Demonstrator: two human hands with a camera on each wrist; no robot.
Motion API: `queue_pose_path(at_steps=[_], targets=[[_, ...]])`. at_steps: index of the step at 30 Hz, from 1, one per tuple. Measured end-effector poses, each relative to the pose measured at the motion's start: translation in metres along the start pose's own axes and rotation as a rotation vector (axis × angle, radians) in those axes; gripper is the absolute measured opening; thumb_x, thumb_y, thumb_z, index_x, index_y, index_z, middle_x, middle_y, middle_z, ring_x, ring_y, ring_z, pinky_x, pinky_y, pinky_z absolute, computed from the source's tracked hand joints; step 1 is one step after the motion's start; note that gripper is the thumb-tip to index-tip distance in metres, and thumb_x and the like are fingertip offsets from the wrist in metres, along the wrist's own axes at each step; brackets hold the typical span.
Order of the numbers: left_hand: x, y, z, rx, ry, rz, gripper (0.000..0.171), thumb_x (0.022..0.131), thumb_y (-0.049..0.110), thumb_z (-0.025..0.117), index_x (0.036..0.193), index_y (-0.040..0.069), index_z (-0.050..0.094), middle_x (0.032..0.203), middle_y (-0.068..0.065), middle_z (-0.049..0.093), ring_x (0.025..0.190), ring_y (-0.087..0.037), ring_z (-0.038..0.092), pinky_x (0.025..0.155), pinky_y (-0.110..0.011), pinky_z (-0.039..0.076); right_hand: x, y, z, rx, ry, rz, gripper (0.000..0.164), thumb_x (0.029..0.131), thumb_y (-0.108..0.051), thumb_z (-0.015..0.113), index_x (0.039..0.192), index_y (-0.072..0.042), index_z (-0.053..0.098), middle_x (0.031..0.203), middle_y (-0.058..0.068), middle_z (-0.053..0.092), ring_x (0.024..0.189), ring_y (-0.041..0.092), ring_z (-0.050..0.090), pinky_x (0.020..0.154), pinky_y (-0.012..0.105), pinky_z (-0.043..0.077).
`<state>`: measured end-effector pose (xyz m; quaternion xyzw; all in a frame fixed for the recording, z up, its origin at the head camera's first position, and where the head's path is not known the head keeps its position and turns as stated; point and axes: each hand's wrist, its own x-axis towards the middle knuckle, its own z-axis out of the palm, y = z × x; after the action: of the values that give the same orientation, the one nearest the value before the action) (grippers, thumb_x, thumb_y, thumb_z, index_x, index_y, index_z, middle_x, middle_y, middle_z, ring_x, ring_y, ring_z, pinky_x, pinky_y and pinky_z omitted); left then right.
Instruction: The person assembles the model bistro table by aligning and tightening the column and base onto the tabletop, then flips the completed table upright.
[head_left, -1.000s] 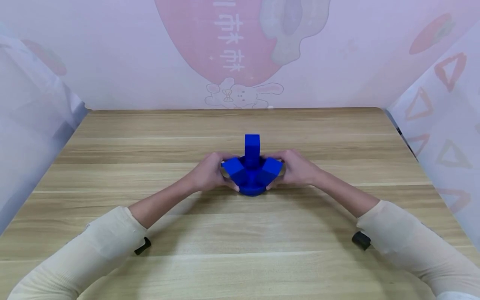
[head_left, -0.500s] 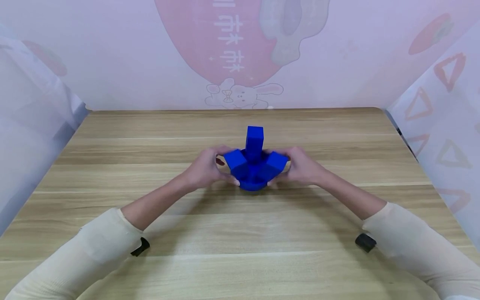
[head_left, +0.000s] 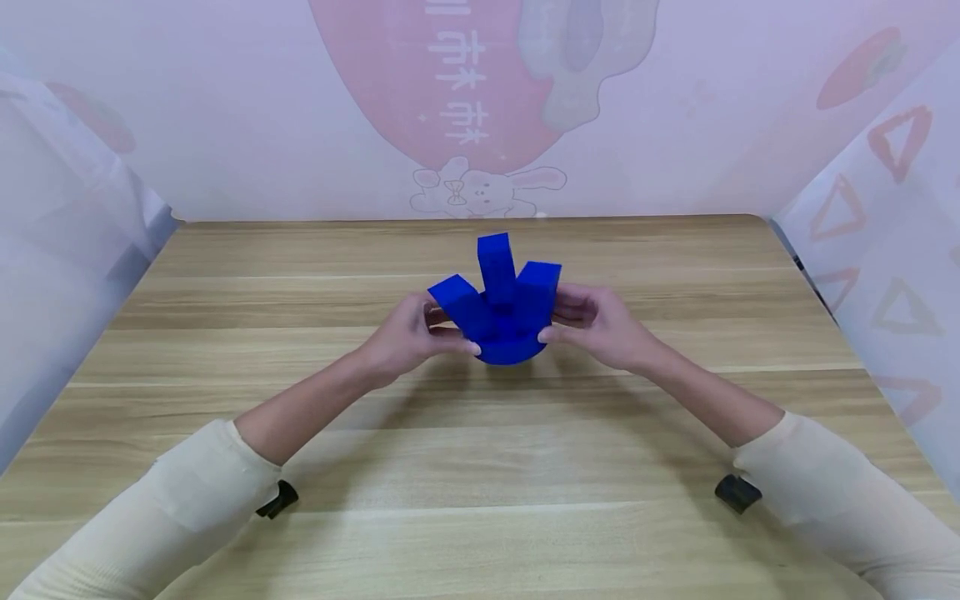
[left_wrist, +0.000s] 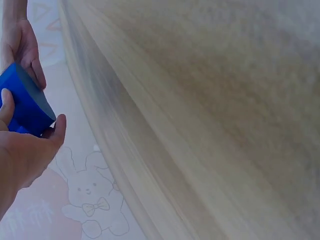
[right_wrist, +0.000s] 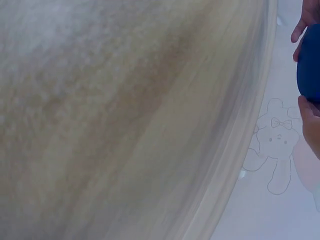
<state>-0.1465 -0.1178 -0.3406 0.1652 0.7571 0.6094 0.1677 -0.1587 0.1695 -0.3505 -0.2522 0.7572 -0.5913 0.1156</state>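
A blue object [head_left: 506,321] with a round base and three square-ended arms fanning upward is held above the table, tilted, its shadow below. My left hand [head_left: 401,337] grips its left side, thumb on the base front and fingers behind. On the other side my right hand [head_left: 603,325] holds it, thumb on the base's right front, fingers partly hidden behind. In the left wrist view, the left hand [left_wrist: 30,150] grips the blue base [left_wrist: 30,100], whose flat grey underside shows. At the right wrist view's edge, the right hand [right_wrist: 311,125] touches the base [right_wrist: 309,65].
The wood-grain table [head_left: 480,475] spreads out below the hands. Behind it stands a pale backdrop [head_left: 675,158] with a printed rabbit and strawberry, and fabric walls flank both sides. A black wrist mount [head_left: 738,493] shows by the right sleeve, another [head_left: 277,498] by the left.
The blue object has risen and moved slightly away from me, turning and tilting as both hands move with it. The right thumb now shows plainly on the base front.
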Motion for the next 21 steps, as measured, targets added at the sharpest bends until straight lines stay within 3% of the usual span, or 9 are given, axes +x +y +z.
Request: queue_pose_path(at_steps=[6, 11, 16, 21], targets=[[-0.001, 0.002, 0.002, -0.079, 0.056, -0.086, 0.056, 0.094, 0.001, 0.075, 0.145, -0.001, 0.053, 0.144, -0.018, 0.059, 0.13, -0.037, 0.061, 0.105, -0.044, 0.051, -0.001, -0.004, 0.002, 0.023, 0.02, 0.002, 0.055, 0.095, 0.011, 0.067, 0.146, 0.016, 0.046, 0.144, 0.032, 0.055, 0.132, 0.044, 0.057, 0.103, 0.033, 0.052], [-0.002, 0.003, 0.004, -0.085, 0.096, -0.07, 0.054, 0.097, 0.006, 0.073, 0.147, -0.004, 0.053, 0.144, -0.02, 0.059, 0.127, -0.037, 0.063, 0.109, -0.046, 0.048, -0.002, -0.004, 0.006, 0.035, 0.001, -0.068, 0.065, 0.09, 0.018, 0.066, 0.149, 0.019, 0.038, 0.15, 0.034, 0.048, 0.137, 0.046, 0.051, 0.107, 0.036, 0.048], [-0.002, 0.004, 0.006, -0.113, 0.119, -0.034, 0.043, 0.101, 0.005, 0.067, 0.141, -0.009, 0.057, 0.137, -0.025, 0.063, 0.117, -0.035, 0.069, 0.106, -0.044, 0.051, -0.001, -0.002, 0.013, -0.159, 0.063, -0.202, 0.047, 0.096, 0.016, 0.061, 0.142, 0.018, 0.049, 0.135, 0.033, 0.061, 0.122, 0.044, 0.064, 0.097, 0.036, 0.055], [-0.001, 0.008, 0.01, -0.192, 0.112, -0.053, 0.039, 0.107, 0.007, 0.056, 0.141, -0.013, 0.055, 0.136, -0.03, 0.062, 0.114, -0.039, 0.07, 0.099, -0.037, 0.055, -0.001, -0.006, 0.016, -0.301, 0.137, -0.196, 0.042, 0.1, 0.007, 0.063, 0.14, 0.012, 0.056, 0.13, 0.029, 0.066, 0.117, 0.04, 0.068, 0.092, 0.041, 0.057]])
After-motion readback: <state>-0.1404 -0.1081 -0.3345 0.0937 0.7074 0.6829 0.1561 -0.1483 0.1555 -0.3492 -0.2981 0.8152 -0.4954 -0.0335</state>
